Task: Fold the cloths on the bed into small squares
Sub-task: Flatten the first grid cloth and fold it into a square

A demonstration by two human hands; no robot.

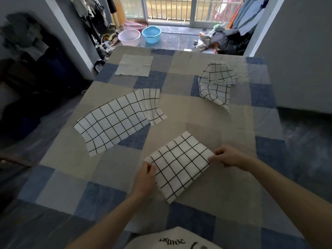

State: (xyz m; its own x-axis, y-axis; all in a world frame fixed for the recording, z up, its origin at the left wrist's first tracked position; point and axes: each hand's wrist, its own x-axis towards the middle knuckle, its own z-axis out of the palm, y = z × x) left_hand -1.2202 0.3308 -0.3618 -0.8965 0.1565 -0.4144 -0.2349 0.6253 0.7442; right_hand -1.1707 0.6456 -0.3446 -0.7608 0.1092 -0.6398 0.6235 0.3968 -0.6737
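Both hands are on the nearest checked cloth [179,166], a white piece with a black grid, already folded into a thick rectangle and lying on the patchwork bed cover [111,173] just ahead of the person. The left hand [144,178] pinches the cloth's near-left corner, fingers curled onto the edge, while the right hand [227,157] grips the far-right corner, thumb and fingers closed on the fabric — the two hands well apart, one at each end of the fold.

Further up the bed, to the left, a long checked cloth [115,119] lies spread out flat, one end doubled over and rumpled. Over to the right, a third checked cloth [216,83] sits loosely crumpled, partly folded on itself. Near the far edge lies a plain pale cloth [134,65], flat and roughly square.

Beyond the bed, a pink basin [129,37] and a blue basin [151,34] stand side by side on the floor — touching or not, hard to tell.
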